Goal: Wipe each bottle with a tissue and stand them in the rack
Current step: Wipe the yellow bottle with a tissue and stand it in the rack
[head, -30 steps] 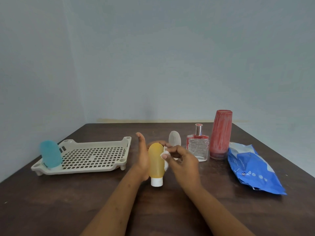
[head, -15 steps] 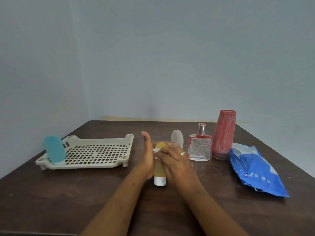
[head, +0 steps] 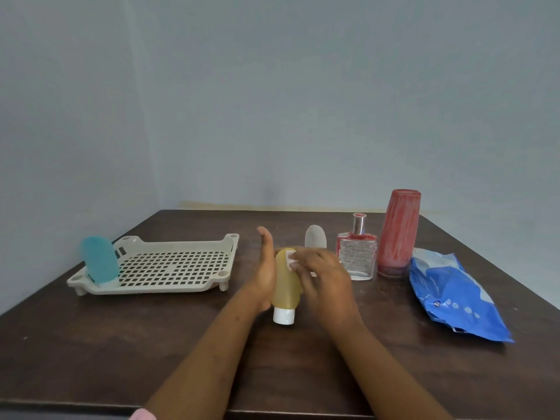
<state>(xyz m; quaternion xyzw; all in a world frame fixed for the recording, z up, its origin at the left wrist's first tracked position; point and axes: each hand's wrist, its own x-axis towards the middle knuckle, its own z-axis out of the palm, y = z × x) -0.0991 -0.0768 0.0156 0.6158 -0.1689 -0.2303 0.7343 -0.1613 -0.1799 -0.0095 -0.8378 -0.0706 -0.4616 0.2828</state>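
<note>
Dark brown wood-grain table (head: 127,344), matte, a few pale specks, near edge showing at the bottom. Plain pale blue-grey walls behind, corner seam at left, a thin tan strip where the back wall meets the table's far edge.

Yellow bottle (head: 285,280) stands cap-down on its white cap at table centre. Left hand (head: 266,269) is upright against the bottle's left side, palm on it, fingers pressed together and pointing up; thumb not visible. Right hand (head: 325,275) is blurred, fingers curled and pinching a small white tissue (head: 291,263) against the bottle's upper right side.

Cream perforated rack (head: 169,265) sits left of the hands, well apart from them. Blue bottle (head: 100,262) stands cap-down at the rack's left end.

Behind the right hand, a white bottle (head: 315,237), partly hidden. To its right a clear glass bottle (head: 357,257) with silver cap and red trim, then a tall red bottle (head: 398,234) just beside it. Blue wipes pack (head: 454,295) lies flat at far right, near the red bottle. Pink sleeve (head: 142,415) edge at the bottom.
</note>
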